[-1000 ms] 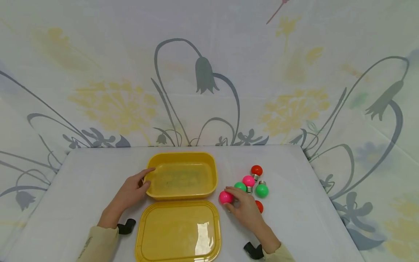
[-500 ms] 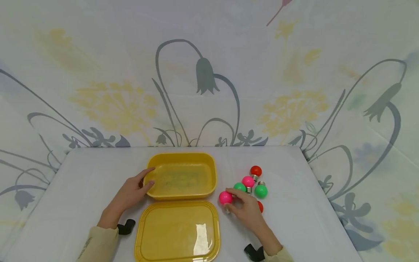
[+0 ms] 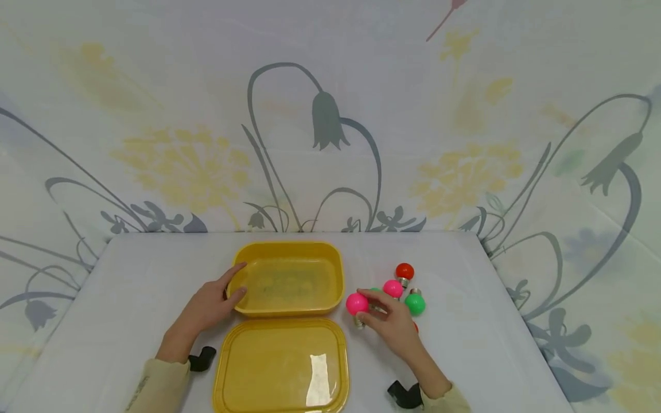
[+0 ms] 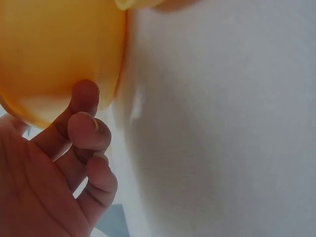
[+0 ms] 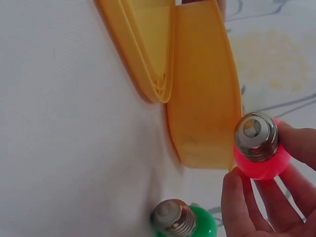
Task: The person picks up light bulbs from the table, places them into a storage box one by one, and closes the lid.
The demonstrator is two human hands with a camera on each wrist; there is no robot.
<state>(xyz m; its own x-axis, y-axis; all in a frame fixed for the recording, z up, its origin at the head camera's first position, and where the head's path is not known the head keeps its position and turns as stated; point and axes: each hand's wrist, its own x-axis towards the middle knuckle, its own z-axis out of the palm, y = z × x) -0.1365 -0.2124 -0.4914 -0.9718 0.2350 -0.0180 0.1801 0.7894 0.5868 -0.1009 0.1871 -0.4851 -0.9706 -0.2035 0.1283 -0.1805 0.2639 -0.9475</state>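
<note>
My right hand (image 3: 392, 322) pinches a pink light bulb (image 3: 357, 303) between thumb and fingers, just right of the yellow plastic box (image 3: 289, 310). In the right wrist view the bulb's silver screw base (image 5: 256, 136) faces the camera. My left hand (image 3: 206, 307) grips the box's left end, thumb and index finger over the rim; the left wrist view has the other fingers (image 4: 89, 133) bent by its outer wall. Beside the right hand lie a second pink bulb (image 3: 392, 288), a green bulb (image 3: 415, 304) and a red bulb (image 3: 405, 271). Another green bulb and another red one are mostly hidden behind that hand.
The yellow lid (image 3: 279, 364) lies flat on the white table (image 3: 480, 350), directly in front of the box. A patterned cloth (image 3: 330, 189) hangs behind the table and along its sides. Black wrist mounts (image 3: 405, 394) sit at both wrists.
My right hand has lifted the pink bulb slightly, its screw base now showing below the fingers. The left hand stays on the box.
</note>
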